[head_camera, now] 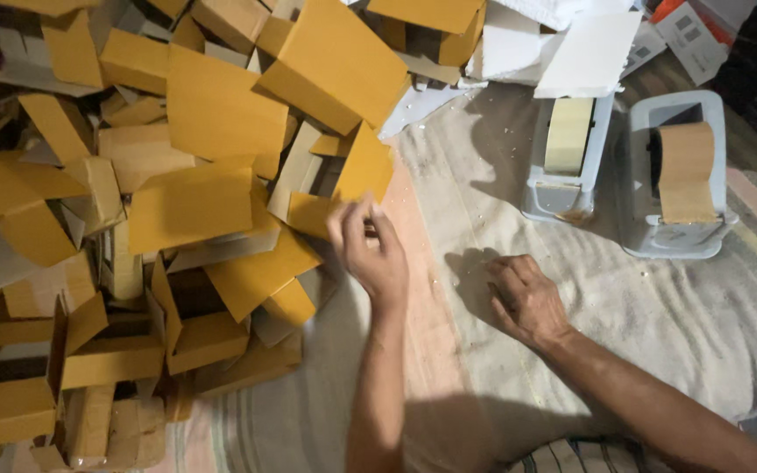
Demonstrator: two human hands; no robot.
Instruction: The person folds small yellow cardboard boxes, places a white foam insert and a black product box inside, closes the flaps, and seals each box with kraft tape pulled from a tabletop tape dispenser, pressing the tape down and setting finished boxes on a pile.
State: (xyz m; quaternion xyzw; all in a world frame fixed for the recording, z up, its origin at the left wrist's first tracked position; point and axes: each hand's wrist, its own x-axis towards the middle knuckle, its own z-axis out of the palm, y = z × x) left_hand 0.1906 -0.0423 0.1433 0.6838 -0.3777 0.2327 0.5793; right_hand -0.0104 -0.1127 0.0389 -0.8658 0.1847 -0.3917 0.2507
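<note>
The left hand pinches the lower edge of a small yellow-brown cardboard box at the right rim of a big heap of like boxes. The right hand rests loosely curled and empty on the pale cloth. Beyond it stand two grey tape dispensers, one with cream tape, one with brown tape. White sheets lie top right.

A pale cloth is spread on the floor, and on it lie a big pile of small yellow-brown cardboard boxes, two grey tape holders side by side, and some white foam pieces.
</note>
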